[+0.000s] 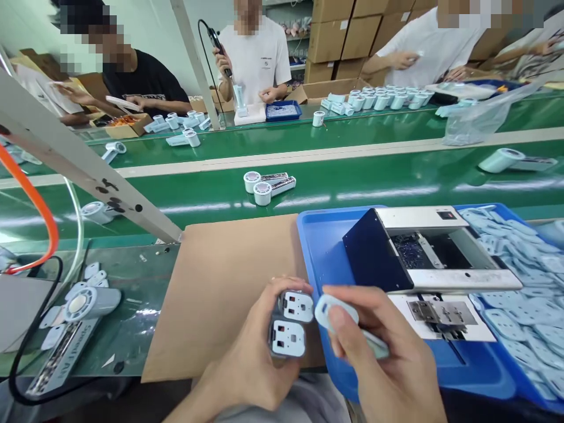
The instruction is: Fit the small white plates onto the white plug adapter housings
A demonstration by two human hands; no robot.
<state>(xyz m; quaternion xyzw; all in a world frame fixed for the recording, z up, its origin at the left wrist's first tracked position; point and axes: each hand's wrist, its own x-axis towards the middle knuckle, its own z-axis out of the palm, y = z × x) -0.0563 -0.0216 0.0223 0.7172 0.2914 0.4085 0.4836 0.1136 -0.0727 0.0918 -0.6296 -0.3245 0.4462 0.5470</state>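
My left hand (259, 346) is closed around two light-blue plastic parts (288, 338), held side by side with their end faces toward me. Each face has small square openings; the rest of both parts is mostly hidden by my fingers. Close to the right of them, my right hand (388, 346) pinches a light-blue flat plastic piece (326, 310) with a rounded end, between thumb and fingers. A second light-blue edge (374, 345) shows under my thumb; whether it belongs to the same piece I cannot tell. Both hands are above the brown cardboard sheet (220, 282) and the blue tray's edge.
A blue tray (319, 241) holds a metal-cased device (449, 217). Many light-blue plates (515, 329) fill another tray at right. Fans (263, 192) lie on the green conveyor (198, 197); another fan (83, 305) is at left, beside a slanted post (88, 153). Several people work opposite.
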